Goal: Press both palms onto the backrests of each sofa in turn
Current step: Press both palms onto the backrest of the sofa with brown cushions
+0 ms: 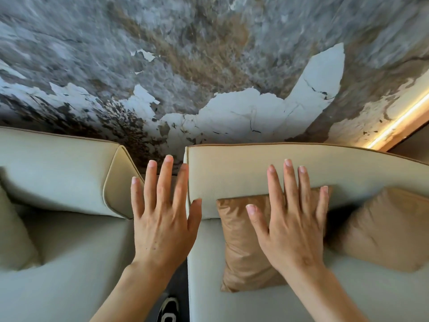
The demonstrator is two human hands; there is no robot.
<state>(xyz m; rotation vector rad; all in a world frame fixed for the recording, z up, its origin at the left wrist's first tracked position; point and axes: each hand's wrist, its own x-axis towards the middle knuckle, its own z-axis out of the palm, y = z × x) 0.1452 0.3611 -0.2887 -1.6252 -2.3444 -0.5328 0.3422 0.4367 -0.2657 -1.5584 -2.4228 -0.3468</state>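
Two cream leather sofas stand side by side with a narrow gap between them. The left sofa's backrest (58, 168) ends at a tan-piped side panel. The right sofa's backrest (243, 170) runs to the right edge. My left hand (162, 219), fingers spread, hovers over the gap, its fingertips between the two backrests. My right hand (292, 224), fingers also spread, is in front of the right backrest and over a tan cushion (241, 247) leaning against it. Whether either palm touches the leather I cannot tell.
A second tan cushion (383, 228) leans at the right. A cream cushion (14, 235) lies at the far left. Behind the sofas rises a grey marbled wall (209, 66) with a lit strip (399, 124) at the right. A black shoe (169, 310) shows in the gap below.
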